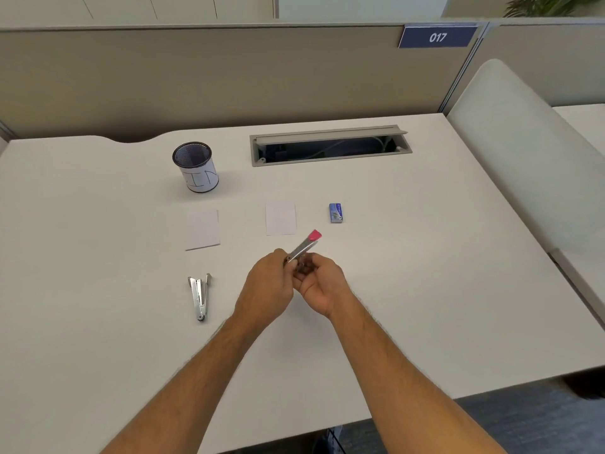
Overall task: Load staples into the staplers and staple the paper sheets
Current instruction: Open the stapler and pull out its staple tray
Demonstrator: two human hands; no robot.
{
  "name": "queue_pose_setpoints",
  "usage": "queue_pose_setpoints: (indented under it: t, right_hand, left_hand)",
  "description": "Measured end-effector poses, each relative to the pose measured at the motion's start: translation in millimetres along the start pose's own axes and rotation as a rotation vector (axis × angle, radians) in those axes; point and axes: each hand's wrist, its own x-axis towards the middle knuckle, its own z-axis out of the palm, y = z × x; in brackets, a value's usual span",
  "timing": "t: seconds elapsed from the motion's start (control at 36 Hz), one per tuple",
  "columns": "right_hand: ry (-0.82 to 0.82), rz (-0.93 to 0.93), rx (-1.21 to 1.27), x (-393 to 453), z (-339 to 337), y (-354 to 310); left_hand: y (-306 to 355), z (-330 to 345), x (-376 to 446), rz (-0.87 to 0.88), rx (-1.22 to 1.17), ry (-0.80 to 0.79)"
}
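Above the middle of the white desk both my hands hold a small stapler with a pink tip (309, 242), its metal arm pointing up and to the right. My left hand (270, 285) pinches its near end. My right hand (319, 283) cups it from below. A second, all-metal stapler (199, 298) lies to the left with its arms spread apart. Two small stacks of white paper (202, 229) (281, 218) lie beyond my hands. A blue staple box (335, 213) sits to the right of them.
A black mesh pen cup with a white label (195, 167) stands at the back left. A cable hatch (330, 146) is open at the back of the desk (425, 273). A beige partition with a blue 017 sign (437, 37) closes off the far side.
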Motion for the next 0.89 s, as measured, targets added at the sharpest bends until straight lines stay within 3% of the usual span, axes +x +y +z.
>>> queue_pose_setpoints:
  t: [0.11,0.22,0.44,0.56,0.67,0.78,0.89]
  right_hand:
    - [-0.024,-0.013,-0.079,0.3,-3.7,-1.9]
    - [-0.021,-0.068,-0.175,2.7,-9.2,-5.4]
    - [-0.07,-0.182,-0.511,7.2,-17.8,-10.9]
    - [-0.011,-0.195,-0.657,10.0,-24.3,-12.6]
    - [0.049,-0.185,-0.752,13.4,-28.2,-12.7]
    - [0.082,-0.174,-0.786,15.5,-30.4,-12.2]
    - [0.095,-0.159,-0.803,17.0,-30.6,-11.5]
  left_hand:
    - [-2.1,-1.9,3.4,-0.228,-0.227,0.019]
    - [-4.6,-2.5,1.3,-0.492,-0.664,-0.104]
    - [-9.0,7.3,-12.4,-0.672,-1.205,-0.349]
    - [-15.2,11.5,-17.2,-0.627,-1.129,-0.389]
    - [-21.5,18.7,-22.4,-0.486,-0.886,-0.282]
    - [-29.7,22.6,-29.4,-0.173,-0.498,-0.093]
    - [-28.6,22.5,-28.2,0.108,-0.289,-0.073]
